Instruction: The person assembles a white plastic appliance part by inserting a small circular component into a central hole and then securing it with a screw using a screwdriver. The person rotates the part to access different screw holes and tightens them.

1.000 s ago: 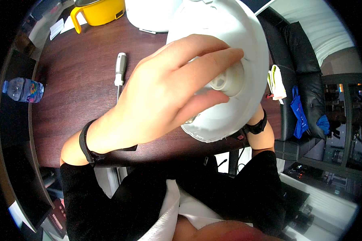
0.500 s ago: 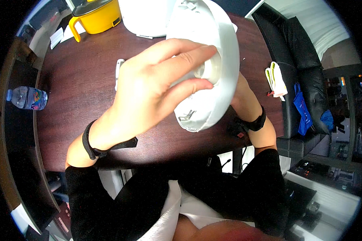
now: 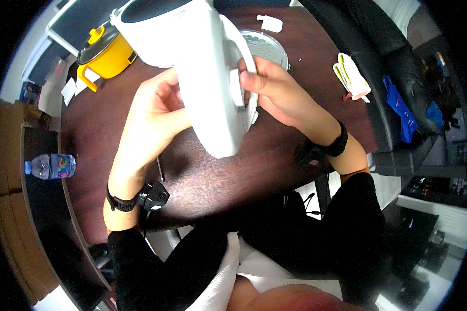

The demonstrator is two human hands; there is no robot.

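A large white plastic lid (image 3: 207, 98), with a curved rim along its right side, is held up on edge above the table. My left hand (image 3: 153, 111) grips its left side, with the fingertips hidden behind it. My right hand (image 3: 280, 93) pinches the rim on the other side, thumb in front by a raised white piece. Just beyond the lid stands a white appliance body (image 3: 158, 39) with a dark opening. Whether the two touch, I cannot tell.
Behind my right hand lies a round perforated plate (image 3: 267, 46), with a small white plastic piece (image 3: 271, 24) farther back. A yellow pot (image 3: 106, 54) stands far left, a water bottle (image 3: 52, 166) left, and a folded cloth (image 3: 351, 78) right. A black sofa (image 3: 381, 67) borders the table.
The lid has turned from showing its inner side to a narrower edge-on view. My left hand has left the round inner fitting for its left side. My right hand has come into view on the rim.
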